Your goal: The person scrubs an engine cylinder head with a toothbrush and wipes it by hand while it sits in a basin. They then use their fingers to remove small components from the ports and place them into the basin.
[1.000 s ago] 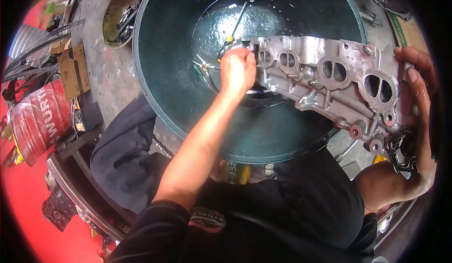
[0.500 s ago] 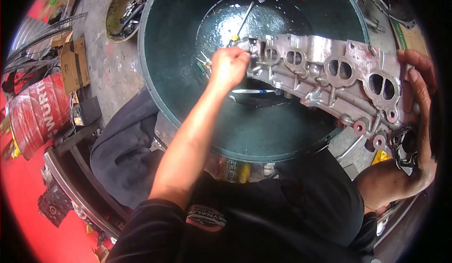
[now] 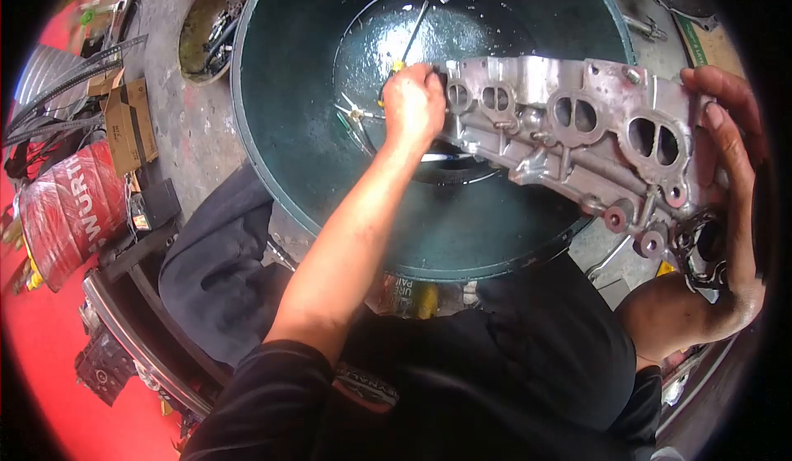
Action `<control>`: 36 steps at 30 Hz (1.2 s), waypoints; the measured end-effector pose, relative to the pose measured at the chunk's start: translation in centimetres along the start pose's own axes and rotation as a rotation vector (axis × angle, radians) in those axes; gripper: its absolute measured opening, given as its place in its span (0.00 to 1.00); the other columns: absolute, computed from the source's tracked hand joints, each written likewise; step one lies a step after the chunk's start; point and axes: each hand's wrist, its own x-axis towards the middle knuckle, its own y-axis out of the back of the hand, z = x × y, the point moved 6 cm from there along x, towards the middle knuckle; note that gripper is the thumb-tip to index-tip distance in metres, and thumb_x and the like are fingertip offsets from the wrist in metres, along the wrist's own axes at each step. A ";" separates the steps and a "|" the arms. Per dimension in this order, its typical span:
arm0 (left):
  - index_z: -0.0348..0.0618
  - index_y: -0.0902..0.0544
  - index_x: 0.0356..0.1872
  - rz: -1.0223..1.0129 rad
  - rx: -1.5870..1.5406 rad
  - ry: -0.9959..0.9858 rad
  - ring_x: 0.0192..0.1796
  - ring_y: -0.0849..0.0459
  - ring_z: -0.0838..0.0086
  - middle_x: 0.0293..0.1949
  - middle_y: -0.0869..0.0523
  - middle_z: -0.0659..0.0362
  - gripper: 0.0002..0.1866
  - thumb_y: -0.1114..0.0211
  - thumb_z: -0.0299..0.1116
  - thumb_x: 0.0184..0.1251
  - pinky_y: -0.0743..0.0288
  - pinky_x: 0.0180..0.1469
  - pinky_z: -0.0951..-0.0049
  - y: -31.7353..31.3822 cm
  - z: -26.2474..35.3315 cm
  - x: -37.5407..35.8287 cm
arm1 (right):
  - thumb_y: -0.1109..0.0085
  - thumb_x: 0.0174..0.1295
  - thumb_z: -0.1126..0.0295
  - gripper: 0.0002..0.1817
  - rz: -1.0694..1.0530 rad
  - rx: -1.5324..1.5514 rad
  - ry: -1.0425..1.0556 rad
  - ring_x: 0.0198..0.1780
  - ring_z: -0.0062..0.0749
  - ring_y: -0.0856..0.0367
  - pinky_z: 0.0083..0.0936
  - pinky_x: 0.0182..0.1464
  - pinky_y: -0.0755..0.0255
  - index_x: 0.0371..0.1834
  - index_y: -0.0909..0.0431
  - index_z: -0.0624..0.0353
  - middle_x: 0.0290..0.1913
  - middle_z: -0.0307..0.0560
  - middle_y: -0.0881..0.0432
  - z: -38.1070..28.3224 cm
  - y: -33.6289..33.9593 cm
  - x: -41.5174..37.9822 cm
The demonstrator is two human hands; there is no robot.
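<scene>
The metal casting (image 3: 540,81) had shifted slightly up the frame, over the tub (image 3: 289,131) from centre to right, apparently still steadied: the right hand (image 3: 737,151) gripped its right end, the left hand (image 3: 415,102) was closed at its left, any pinched item hidden.

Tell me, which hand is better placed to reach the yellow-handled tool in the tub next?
Probably the left hand: at its end of the metal casting, it is close by the yellow-handled tool in the tub. The right hand grips the opposite end, well away.
</scene>
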 end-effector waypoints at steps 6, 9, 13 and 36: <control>0.33 0.12 0.34 0.086 0.006 -0.106 0.40 0.12 0.43 0.33 0.13 0.37 0.10 0.39 0.27 0.60 0.20 0.48 0.52 0.0 0.2 1.6 | 0.48 0.78 0.63 0.18 -0.042 0.005 -0.062 0.61 0.33 0.17 0.24 0.66 0.26 0.61 0.22 0.62 0.61 0.52 0.18 -0.2 -0.1 0.1; 0.32 0.13 0.34 -0.119 0.123 -0.103 0.41 0.13 0.43 0.32 0.14 0.37 0.10 0.39 0.28 0.59 0.21 0.48 0.51 -0.5 -0.4 0.6 | 0.48 0.78 0.61 0.19 -0.082 -0.004 -0.101 0.63 0.34 0.19 0.26 0.67 0.25 0.64 0.24 0.61 0.62 0.52 0.18 0.3 0.6 0.3; 0.33 0.13 0.39 -0.112 0.036 -0.049 0.41 0.12 0.46 0.34 0.13 0.39 0.13 0.38 0.32 0.60 0.20 0.47 0.53 2.4 -0.8 0.6 | 0.48 0.78 0.61 0.20 0.014 -0.065 -0.156 0.64 0.33 0.19 0.24 0.66 0.25 0.64 0.24 0.62 0.63 0.51 0.18 -0.8 -0.5 0.2; 0.32 0.12 0.36 0.082 0.030 0.014 0.39 0.11 0.47 0.33 0.12 0.39 0.11 0.37 0.30 0.59 0.20 0.47 0.54 0.3 1.0 0.1 | 0.48 0.77 0.65 0.17 0.027 0.050 -0.063 0.58 0.31 0.19 0.20 0.60 0.27 0.60 0.22 0.64 0.58 0.51 0.17 0.6 0.0 -0.3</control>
